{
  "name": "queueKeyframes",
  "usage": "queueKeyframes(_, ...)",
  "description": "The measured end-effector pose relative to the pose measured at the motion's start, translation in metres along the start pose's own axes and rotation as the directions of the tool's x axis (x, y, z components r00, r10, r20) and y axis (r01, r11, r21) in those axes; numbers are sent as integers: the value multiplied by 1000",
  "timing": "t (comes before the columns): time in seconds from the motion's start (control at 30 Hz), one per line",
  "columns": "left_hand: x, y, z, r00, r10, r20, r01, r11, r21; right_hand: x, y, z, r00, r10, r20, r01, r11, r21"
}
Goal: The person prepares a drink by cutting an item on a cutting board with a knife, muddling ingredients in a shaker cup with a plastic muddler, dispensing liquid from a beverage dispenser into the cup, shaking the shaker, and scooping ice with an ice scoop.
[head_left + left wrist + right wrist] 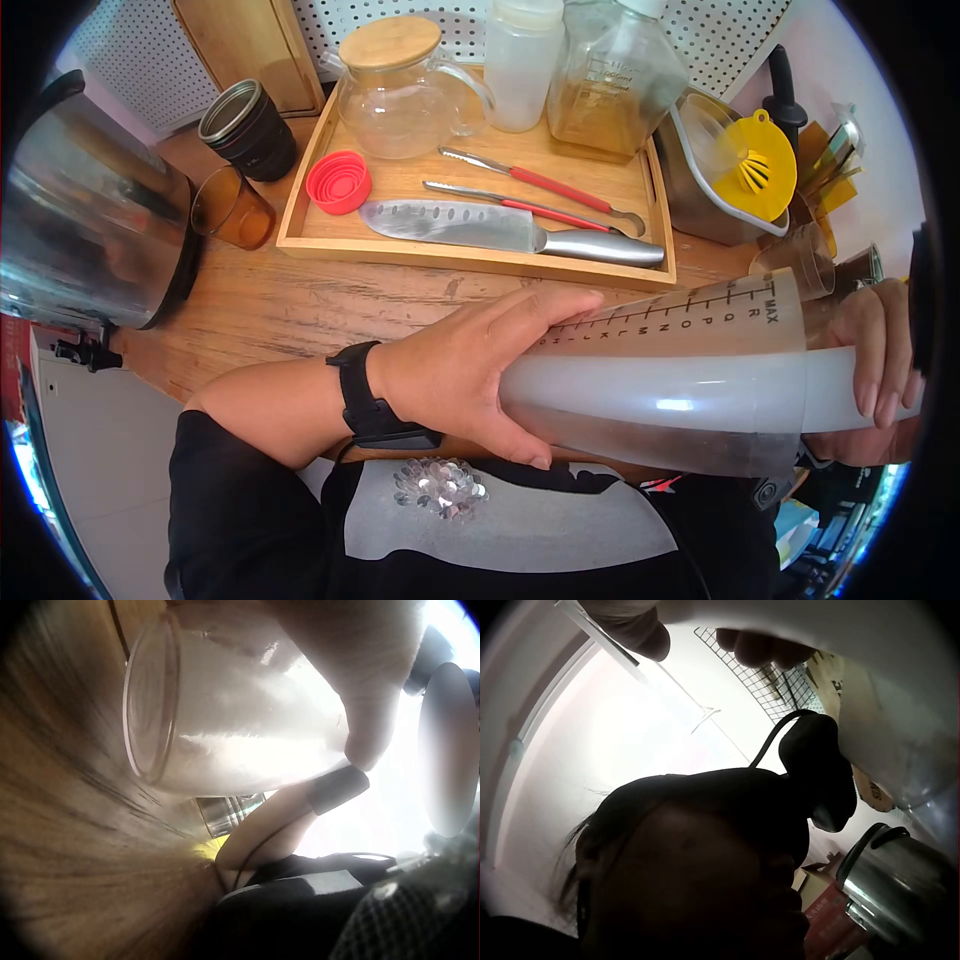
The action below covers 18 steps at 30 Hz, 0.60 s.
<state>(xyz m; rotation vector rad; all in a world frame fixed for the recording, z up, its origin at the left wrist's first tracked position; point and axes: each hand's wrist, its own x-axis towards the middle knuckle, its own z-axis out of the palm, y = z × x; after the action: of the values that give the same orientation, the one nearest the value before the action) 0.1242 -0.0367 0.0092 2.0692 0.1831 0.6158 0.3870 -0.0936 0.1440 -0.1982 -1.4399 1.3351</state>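
Observation:
My left hand point(480, 370) wraps round the narrow end of a clear tapered measuring container point(690, 440), thumb and fingers on opposite sides. Printed letters and a MAX mark run along its wall, and it lies sideways over the table's front edge. A whitish tube point(830, 385) passes lengthwise inside and sticks out of the wide end, where my right hand point(880, 350) grips it. In the left wrist view, the container's round end point(154, 712) faces the wood. The right wrist view has fingertips point(757, 649) bent round the pale tube point(892, 637); its far end is hidden.
Behind the hands a wooden tray point(480, 262) bears a knife point(450, 226), red-handled tools point(560, 187), a red ribbed cup point(338, 182), a glass teapot point(395, 105) and bottles point(610, 100). An amber glass point(232, 210) and tall appliance point(90, 210) stand left; a yellow strainer point(755, 165) right.

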Motion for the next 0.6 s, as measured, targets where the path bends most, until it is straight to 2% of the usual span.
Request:
queueKeyframes(0.07, -1, -1, 2, 1000, 6, 0, -6, 1000, 12, -1, 7, 1, 1000, -5, -5, 5, 1000, 9)
queueKeyframes(0.17, 0, 0, 0, 1000, -25, 11, 25, 1000, -10, -41, -28, -31, 1000, -25, -4, 25, 1000, 15)
queueKeyframes(0.23, 0, -1, 0, 1000, -18, 11, 18, 1000, -11, -31, -19, -23, 999, -34, -8, 35, 999, 17)
queueKeyframes(0.27, 0, -2, 0, 1000, -18, 13, 18, 1000, -15, -73, -53, -46, 999, -40, -9, 40, 999, 16)
queueKeyframes(0.3, 0, -2, 0, 1000, -25, 15, 25, 1000, -13, -74, -51, -41, 999, -46, -11, 46, 999, 15)
queueKeyframes(0.37, -1, -1, 1, 999, -32, 23, 33, 999, -18, -33, -17, -18, 998, -58, -19, 59, 998, 12)
queueKeyframes(0.5, 0, 0, 1, 1000, -27, 12, 27, 999, -17, -26, -9, -8, 996, -82, -29, 82, 997, 2)
queueKeyframes(0.57, 0, 1, 0, 1000, -16, 8, 16, 1000, -7, -60, -40, -29, 996, -88, -25, 88, 996, 1)
queueKeyframes(0.6, 0, 1, 0, 1000, -16, 11, 16, 1000, 5, -56, -49, -27, 996, -91, -23, 91, 996, 1)
